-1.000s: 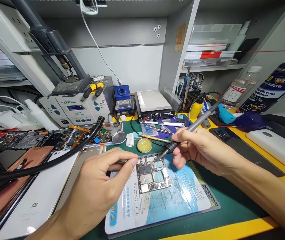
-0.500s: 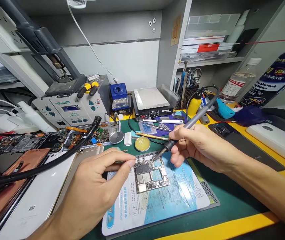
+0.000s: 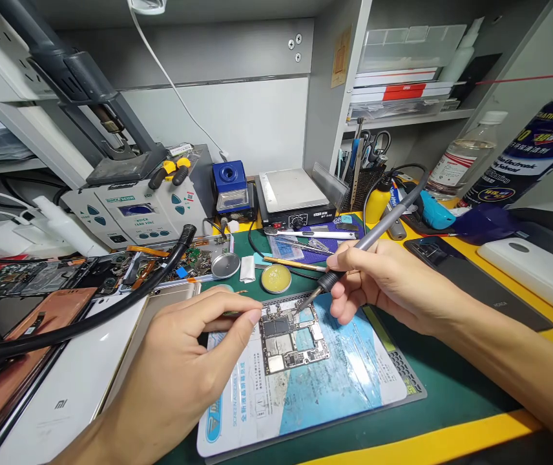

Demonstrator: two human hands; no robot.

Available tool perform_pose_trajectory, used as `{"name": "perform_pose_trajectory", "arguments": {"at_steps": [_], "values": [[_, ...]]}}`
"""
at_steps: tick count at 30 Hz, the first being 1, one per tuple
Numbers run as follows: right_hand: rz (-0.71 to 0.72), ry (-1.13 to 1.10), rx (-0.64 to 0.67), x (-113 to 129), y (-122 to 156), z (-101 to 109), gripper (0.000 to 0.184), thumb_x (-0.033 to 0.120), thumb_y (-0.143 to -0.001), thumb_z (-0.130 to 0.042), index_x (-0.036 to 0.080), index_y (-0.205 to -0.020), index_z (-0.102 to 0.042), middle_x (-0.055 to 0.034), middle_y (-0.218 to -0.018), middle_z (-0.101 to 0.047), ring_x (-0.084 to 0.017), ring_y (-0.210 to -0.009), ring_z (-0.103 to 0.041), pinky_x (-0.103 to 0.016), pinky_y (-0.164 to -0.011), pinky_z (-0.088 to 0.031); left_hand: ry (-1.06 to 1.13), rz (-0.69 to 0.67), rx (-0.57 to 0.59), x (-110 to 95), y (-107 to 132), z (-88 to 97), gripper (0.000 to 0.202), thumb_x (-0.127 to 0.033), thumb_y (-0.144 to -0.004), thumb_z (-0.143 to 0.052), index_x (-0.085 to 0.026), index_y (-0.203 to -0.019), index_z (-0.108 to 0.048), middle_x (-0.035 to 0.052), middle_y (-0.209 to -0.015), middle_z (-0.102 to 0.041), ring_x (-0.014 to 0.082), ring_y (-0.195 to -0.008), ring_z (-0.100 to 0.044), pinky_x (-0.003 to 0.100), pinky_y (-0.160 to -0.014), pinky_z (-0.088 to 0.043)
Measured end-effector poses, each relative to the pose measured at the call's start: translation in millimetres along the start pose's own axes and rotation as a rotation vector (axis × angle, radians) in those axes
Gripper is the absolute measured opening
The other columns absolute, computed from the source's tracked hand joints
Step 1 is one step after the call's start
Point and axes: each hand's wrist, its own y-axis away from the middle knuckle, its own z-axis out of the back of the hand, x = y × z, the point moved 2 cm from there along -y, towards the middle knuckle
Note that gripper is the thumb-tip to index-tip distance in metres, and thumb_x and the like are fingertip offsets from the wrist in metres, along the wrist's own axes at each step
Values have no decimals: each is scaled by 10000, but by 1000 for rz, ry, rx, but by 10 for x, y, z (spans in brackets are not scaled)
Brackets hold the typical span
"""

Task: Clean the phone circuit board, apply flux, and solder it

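Note:
A phone circuit board (image 3: 279,328) lies flat on a blue-and-white printed sheet (image 3: 334,387). My left hand (image 3: 199,352) is at the board's upper left corner, thumb and index finger pinched together; what lies between them is too small to make out. A small copper-coloured end (image 3: 242,292) shows just beyond the index finger. In my right hand (image 3: 371,274), gripped like a pen, is a soldering iron (image 3: 327,281). Its tip points down and left to the upper part of the board, seemingly touching it.
Behind the board stand an open tin of yellow paste (image 3: 276,278) and a metal lid (image 3: 225,265). A thick black hose (image 3: 126,300) crosses the left side over several phones. A hot plate (image 3: 296,200) and a rework station (image 3: 143,210) are farther back. A dark phone (image 3: 480,281) lies right.
Almost nothing differs. Both hands and the iron's tip keep nearly the same place over the board, and the camera view shifts very slightly.

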Motion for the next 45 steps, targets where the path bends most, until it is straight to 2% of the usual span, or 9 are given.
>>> {"name": "perform_pose_trajectory", "arguments": {"at_steps": [5,11,19,36,45], "values": [[74,42,54,-13,15,-7,200,230,-793,-818,138,-717,-657,-55,-601,-716,-211,-505,-732,-283,-480,-648,52,50,13,7,-4,7,78,-265,-905,-733,-294,-927,-802,-70,-915,-807,87,-767,-762,90,-729,-579],[124,114,36,-32,17,-23,194,280,-823,-819,141,-797,-686,-47,-599,-722,-229,-531,-753,-283,-484,-654,113,133,50,33,-18,-7,77,-319,-902,-744,-269,-931,-795,-56,-866,-809,101,-678,-754,104,-590,-560],[162,150,54,-12,57,-49,265,339,-763,-893,169,-778,-692,-25,-606,-719,-226,-541,-756,-278,-495,-657,98,135,32,53,-12,-18,93,-320,-900,-738,-256,-930,-799,-39,-856,-811,112,-663,-749,122,-599,-571],[158,178,40,-16,63,-61,279,374,-780,-882,176,-776,-684,-28,-616,-715,-227,-547,-755,-285,-502,-654,86,136,52,53,-17,-24,123,-370,-913,-733,-267,-941,-792,-45,-887,-810,109,-692,-756,121,-601,-563],[171,175,48,-13,65,-60,266,365,-793,-872,176,-777,-686,-20,-613,-713,-218,-545,-753,-280,-504,-654,80,119,38,36,-31,-18,94,-335,-911,-727,-275,-928,-796,-58,-867,-805,100,-689,-757,107,-607,-559]]}}
